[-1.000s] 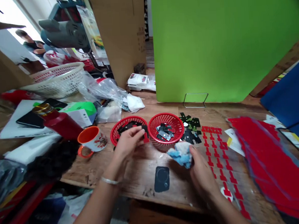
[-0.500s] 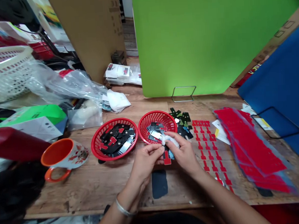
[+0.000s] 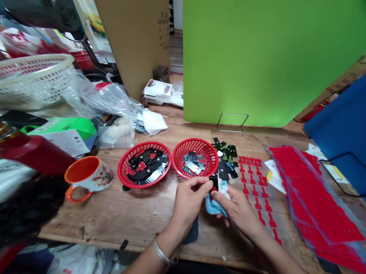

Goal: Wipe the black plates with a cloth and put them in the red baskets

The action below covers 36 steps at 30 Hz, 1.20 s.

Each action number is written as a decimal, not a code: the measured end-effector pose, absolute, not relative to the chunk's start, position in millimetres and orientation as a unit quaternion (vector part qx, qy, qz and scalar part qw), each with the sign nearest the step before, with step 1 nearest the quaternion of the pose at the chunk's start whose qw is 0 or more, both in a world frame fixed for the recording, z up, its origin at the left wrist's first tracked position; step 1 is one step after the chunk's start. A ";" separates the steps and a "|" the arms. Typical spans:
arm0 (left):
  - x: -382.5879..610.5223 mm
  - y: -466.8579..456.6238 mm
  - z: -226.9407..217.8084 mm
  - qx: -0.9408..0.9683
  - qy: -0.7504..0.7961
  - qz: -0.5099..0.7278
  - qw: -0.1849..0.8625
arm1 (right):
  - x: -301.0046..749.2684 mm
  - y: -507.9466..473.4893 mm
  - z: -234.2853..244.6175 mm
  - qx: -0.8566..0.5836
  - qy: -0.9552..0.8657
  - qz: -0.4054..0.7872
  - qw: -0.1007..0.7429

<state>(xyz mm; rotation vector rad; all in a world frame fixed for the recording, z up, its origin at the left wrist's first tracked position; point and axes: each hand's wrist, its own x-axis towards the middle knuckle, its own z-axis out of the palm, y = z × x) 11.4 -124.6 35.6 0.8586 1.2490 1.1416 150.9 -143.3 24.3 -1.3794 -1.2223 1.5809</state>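
Note:
My left hand [image 3: 189,202] pinches a small black piece with a red tab [image 3: 214,183] just in front of the right-hand red basket [image 3: 195,157]. My right hand [image 3: 237,208] grips a blue and white cloth [image 3: 214,204] and presses it against that piece. The left-hand red basket [image 3: 144,165] holds several black and red pieces. A dark flat pad [image 3: 192,233] lies on the wooden table [image 3: 135,214] partly under my left wrist.
Rows of red tabs [image 3: 255,182] and loose black pieces [image 3: 226,157] lie right of the baskets, then red sheets [image 3: 313,191]. An orange mug [image 3: 88,176], a red bottle [image 3: 32,152], a white basket [image 3: 27,80] and plastic bags [image 3: 106,102] crowd the left. A green board [image 3: 273,53] stands behind.
My left hand came away from the left basket with a piece and met my right hand with the cloth in front of the right basket. The view shifted.

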 end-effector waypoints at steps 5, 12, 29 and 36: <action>-0.3 -84.7 52.8 0.466 0.569 0.521 0.432 | 171.2 -136.0 26.9 -0.547 -0.461 0.572 0.401; -88.1 -40.7 72.4 0.626 0.722 0.275 0.106 | 188.1 -134.3 26.8 -0.524 -0.453 0.603 0.397; -149.3 -56.7 32.9 0.634 0.766 0.103 0.032 | 185.4 -140.5 16.1 -0.508 -0.467 0.621 0.370; -160.9 -56.2 22.8 0.612 0.780 0.121 0.057 | 177.5 -144.5 19.5 -0.504 -0.480 0.623 0.358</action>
